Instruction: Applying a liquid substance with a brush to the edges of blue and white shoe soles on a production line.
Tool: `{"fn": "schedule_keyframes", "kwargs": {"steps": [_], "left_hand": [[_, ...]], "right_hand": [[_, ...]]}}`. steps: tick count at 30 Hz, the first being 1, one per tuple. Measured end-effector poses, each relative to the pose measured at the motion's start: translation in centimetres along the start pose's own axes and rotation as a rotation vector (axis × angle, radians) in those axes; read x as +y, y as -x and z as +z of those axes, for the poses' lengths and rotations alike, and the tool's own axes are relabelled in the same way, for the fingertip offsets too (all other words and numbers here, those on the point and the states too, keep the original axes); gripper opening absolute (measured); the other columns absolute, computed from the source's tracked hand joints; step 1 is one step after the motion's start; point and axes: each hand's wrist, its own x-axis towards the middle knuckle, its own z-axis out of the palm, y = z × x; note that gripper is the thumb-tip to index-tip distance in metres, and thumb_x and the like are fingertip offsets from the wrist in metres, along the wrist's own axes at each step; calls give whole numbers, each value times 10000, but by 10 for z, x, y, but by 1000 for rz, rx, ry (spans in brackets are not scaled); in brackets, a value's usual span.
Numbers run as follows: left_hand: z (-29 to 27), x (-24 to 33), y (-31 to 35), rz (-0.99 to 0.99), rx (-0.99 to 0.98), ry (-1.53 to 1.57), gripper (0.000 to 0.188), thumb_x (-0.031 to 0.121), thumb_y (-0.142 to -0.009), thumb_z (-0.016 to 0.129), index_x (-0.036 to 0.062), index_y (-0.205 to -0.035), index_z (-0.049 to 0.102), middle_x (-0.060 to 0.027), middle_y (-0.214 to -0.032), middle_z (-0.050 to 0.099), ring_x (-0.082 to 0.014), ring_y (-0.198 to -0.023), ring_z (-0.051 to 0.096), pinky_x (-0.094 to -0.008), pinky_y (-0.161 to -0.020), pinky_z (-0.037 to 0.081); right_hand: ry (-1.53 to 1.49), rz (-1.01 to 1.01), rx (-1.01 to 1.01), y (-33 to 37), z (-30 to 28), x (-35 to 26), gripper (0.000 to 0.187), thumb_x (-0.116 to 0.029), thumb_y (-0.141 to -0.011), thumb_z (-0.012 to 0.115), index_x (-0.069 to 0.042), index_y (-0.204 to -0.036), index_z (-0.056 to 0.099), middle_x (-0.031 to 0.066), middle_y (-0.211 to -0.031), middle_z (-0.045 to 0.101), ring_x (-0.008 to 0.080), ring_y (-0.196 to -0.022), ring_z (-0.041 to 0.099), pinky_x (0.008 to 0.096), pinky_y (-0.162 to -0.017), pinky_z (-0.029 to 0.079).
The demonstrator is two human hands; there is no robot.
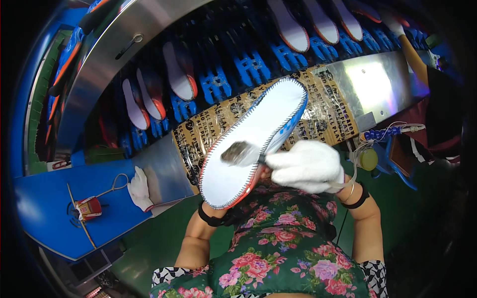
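Observation:
A shoe upper (258, 116) lies sole side up in front of me, its white bottom edged with dark stitching and its sides blue and red. My left hand (266, 173) holds it from beneath. Most of that hand is hidden by the shoe; only some bare fingers show at its right edge. In a white glove, my right hand (305, 166) is closed around the dark handle of a brush (239, 153). The brush's brown bristles are over the heel half of the white bottom, blurred; whether they touch cannot be told.
Beyond the shoe runs a ledge covered with printed brown tape (223, 119). Blue clamps (251, 67) behind it carry several shoe uppers (179, 74). At left, a blue table (54, 223) bears a white glove (140, 189) and a red container (89, 208). Another person's arm (415, 57) reaches in at right.

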Motion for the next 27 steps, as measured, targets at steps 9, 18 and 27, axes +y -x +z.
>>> {"fn": "schedule_keyframes", "kwargs": {"steps": [9,18,27], "left_hand": [[27,-6,-7,-408,-289,1773,543,373,-1015,510,-50,-1354,486,-124,-1023,560,-167,-786,434,-287,-695,366],[22,13,-13,-451,-186,1707,460,229,-1029,511,-75,-1372,479,-144,-1117,592,-159,-806,476,-273,-689,397],[20,-6,-11,-491,-419,2245,1005,736,-923,454,-161,-1375,403,-334,-1127,555,-401,-1020,581,-444,-962,545]], "right_hand": [[328,73,27,26,-53,26,280,3,-744,770,-30,-1021,746,212,-1129,714,290,-762,683,355,-674,531],[82,266,327,13,-33,-7,217,-6,-796,762,-22,-1012,744,221,-1111,718,331,-922,720,384,-791,553],[-744,747,721,-6,-6,-14,262,-94,-990,563,67,-1158,684,155,-1029,730,91,-718,659,204,-575,526]]}}
